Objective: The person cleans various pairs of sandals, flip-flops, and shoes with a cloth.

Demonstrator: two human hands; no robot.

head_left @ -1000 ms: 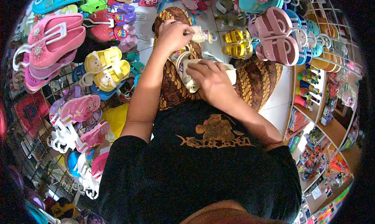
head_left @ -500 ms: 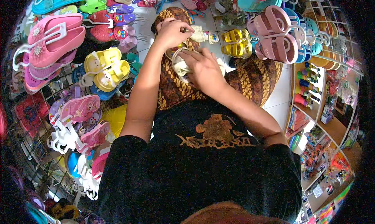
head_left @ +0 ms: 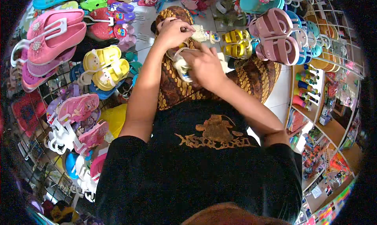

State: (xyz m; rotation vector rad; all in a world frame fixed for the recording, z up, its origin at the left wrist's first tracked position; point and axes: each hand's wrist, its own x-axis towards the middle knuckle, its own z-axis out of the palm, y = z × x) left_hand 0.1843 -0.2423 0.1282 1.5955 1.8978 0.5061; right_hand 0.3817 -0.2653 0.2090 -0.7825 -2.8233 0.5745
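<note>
My left hand (head_left: 172,32) is bent over the patterned cloth on my lap, fingers curled; whatever they grip is hidden beneath it. Just right of it lies a cream, textured piece of footwear (head_left: 201,34) with a colourful tag at its end. My right hand (head_left: 204,68) is closed over a second cream shoe or sandal (head_left: 181,66), fingers bent at its rounded, light-edged opening. Most of that shoe is covered by the hand, and its exact kind cannot be made out.
Gold sandals (head_left: 237,43) and pink sandals (head_left: 277,36) are at the right. Yellow sandals (head_left: 106,68) and pink flat shoes (head_left: 55,34) hang on the left wire rack. A shelf (head_left: 328,119) of small goods stands right. More footwear covers the far tiled floor.
My right hand has shifted slightly and its fingers are bent differently over the cream shoe. My left hand stays nearly where it was. The view has tilted a little.
</note>
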